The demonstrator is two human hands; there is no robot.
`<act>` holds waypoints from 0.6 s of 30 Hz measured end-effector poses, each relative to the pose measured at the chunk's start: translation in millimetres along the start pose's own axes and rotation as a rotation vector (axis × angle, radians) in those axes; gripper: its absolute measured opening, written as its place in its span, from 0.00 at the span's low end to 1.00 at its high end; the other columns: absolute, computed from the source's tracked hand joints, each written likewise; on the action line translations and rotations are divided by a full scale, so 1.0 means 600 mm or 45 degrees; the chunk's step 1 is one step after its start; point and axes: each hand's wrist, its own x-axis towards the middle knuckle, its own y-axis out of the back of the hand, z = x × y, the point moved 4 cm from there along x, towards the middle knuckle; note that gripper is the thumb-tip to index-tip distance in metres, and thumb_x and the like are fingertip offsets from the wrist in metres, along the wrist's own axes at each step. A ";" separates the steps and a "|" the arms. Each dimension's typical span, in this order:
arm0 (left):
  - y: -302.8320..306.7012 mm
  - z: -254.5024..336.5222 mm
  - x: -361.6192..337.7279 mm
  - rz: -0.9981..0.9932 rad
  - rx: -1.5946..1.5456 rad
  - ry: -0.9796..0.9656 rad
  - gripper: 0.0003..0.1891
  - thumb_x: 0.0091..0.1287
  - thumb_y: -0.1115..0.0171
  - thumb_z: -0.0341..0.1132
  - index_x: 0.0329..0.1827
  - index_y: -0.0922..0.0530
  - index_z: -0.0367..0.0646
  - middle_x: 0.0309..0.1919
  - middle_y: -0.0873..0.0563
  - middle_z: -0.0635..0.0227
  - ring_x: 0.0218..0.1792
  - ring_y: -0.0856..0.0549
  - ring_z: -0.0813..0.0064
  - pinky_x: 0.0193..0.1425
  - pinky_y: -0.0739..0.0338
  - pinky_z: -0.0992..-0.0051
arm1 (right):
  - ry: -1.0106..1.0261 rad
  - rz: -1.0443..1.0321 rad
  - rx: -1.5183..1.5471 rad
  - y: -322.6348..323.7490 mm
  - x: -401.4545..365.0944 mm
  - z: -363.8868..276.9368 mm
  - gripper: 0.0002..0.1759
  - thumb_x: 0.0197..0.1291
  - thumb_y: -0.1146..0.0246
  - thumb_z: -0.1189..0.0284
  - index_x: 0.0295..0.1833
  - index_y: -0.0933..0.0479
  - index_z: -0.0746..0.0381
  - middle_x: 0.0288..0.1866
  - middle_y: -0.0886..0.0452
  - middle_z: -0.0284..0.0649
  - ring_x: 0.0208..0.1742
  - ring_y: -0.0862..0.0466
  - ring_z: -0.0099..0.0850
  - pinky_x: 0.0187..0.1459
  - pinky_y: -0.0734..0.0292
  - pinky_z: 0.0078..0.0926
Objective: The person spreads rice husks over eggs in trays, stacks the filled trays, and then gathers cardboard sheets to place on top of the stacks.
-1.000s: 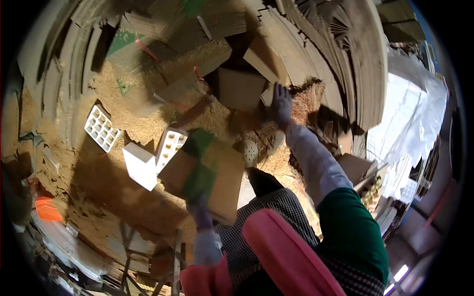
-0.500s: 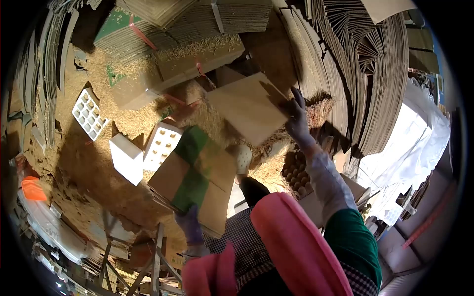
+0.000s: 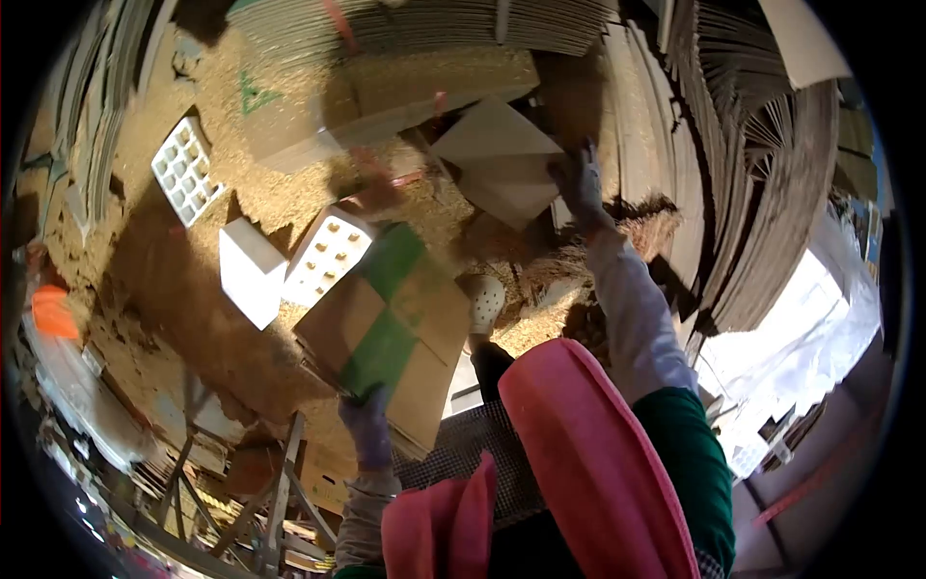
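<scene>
My left hand [image 3: 367, 425], gloved, grips the lower edge of a bundle of flattened cardboard boxes [image 3: 429, 333] with green printed squares. My right hand [image 3: 582, 188], also gloved, is stretched forward with its fingers extended. It is at the right corner of a plain cardboard piece [image 3: 502, 159]; whether it still touches that piece is hard to tell. A white egg tray-like block with holes [image 3: 330, 253] lies just beyond the bundle, beside a plain white block [image 3: 253, 270].
A white cell tray [image 3: 185, 172] lies on the husk-strewn ground. Tied cardboard stacks [image 3: 434, 82] stand ahead, and folded cardboard [image 3: 743, 222] leans at right. White plastic sheeting [image 3: 786, 328] is at far right. A metal frame [image 3: 275, 487] stands lower left.
The plain cardboard piece has moved forward, looks smaller and has turned. My right hand has reached forward with it. My left hand keeps the bundle, and the whole view has shifted.
</scene>
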 end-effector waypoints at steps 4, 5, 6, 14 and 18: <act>-0.013 0.000 0.004 -0.013 0.035 0.009 0.17 0.52 0.37 0.22 0.47 0.24 0.35 0.41 0.19 0.68 0.40 0.22 0.78 0.44 0.25 0.77 | -0.757 -0.087 0.369 -0.061 -0.004 -0.029 0.41 0.43 0.28 0.63 0.62 0.39 0.62 0.46 0.21 0.52 0.49 0.20 0.49 0.51 0.25 0.38; -0.012 -0.004 0.007 0.018 -0.021 -0.044 0.16 0.52 0.37 0.23 0.46 0.24 0.34 0.39 0.19 0.68 0.38 0.21 0.78 0.43 0.25 0.77 | -0.787 -0.203 0.308 -0.056 -0.019 -0.047 0.42 0.43 0.29 0.61 0.63 0.39 0.62 0.46 0.20 0.53 0.49 0.19 0.47 0.50 0.25 0.39; -0.006 -0.008 0.012 0.027 -0.015 -0.034 0.16 0.52 0.37 0.23 0.46 0.24 0.34 0.39 0.19 0.68 0.38 0.21 0.78 0.43 0.25 0.77 | -0.819 -0.316 0.237 -0.049 -0.036 -0.055 0.43 0.43 0.29 0.59 0.65 0.38 0.62 0.46 0.19 0.55 0.48 0.18 0.45 0.49 0.24 0.40; 0.089 -0.055 0.051 -0.170 0.053 0.141 0.20 0.50 0.35 0.21 0.48 0.23 0.34 0.39 0.16 0.67 0.38 0.18 0.76 0.42 0.23 0.78 | -1.013 -0.199 0.636 0.142 -0.347 -0.232 0.19 0.53 0.35 0.69 0.52 0.23 0.63 0.40 0.16 0.42 0.40 0.18 0.25 0.43 0.26 0.27; 0.150 -0.049 -0.039 -0.136 0.303 -0.184 0.22 0.49 0.33 0.31 0.49 0.24 0.38 0.38 0.14 0.59 0.40 0.15 0.70 0.44 0.22 0.73 | -1.102 -0.101 0.756 0.338 -0.459 -0.238 0.18 0.51 0.34 0.76 0.49 0.24 0.68 0.40 0.17 0.37 0.39 0.22 0.23 0.44 0.27 0.21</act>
